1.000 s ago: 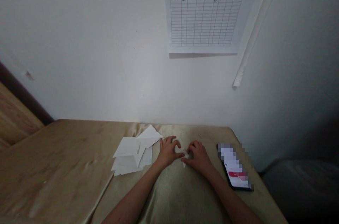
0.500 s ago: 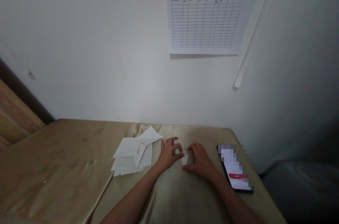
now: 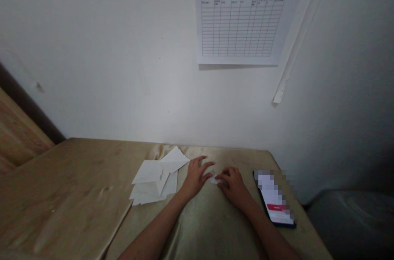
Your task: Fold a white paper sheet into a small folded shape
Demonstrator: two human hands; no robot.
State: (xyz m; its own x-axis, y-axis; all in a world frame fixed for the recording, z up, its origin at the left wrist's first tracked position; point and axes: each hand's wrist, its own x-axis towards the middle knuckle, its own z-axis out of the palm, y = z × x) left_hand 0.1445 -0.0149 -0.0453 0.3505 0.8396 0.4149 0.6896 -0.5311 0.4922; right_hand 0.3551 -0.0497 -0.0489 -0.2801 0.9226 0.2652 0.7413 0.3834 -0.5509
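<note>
A small piece of folded white paper (image 3: 213, 179) lies between my two hands on the gold-brown cloth. My left hand (image 3: 197, 176) has its fingers spread, with the thumb tip at the paper's left side. On the other side, my right hand (image 3: 232, 184) has its fingers bent, and the index fingertip touches the paper's right edge; its thumb is apart from the index finger. Left of my left hand lies a loose pile of white paper sheets (image 3: 149, 171), some of them folded, with a pointed piece on top at the back.
A phone (image 3: 271, 194) with a lit screen lies to the right of my right hand. The cloth-covered table (image 3: 83, 186) meets a white wall, where a printed grid sheet (image 3: 240, 26) hangs. Dark fabric (image 3: 347, 219) is at the lower right.
The small paper has turned and looks flatter and smaller between my hands. My left fingers have opened wider, and my right thumb has moved up toward my index finger.
</note>
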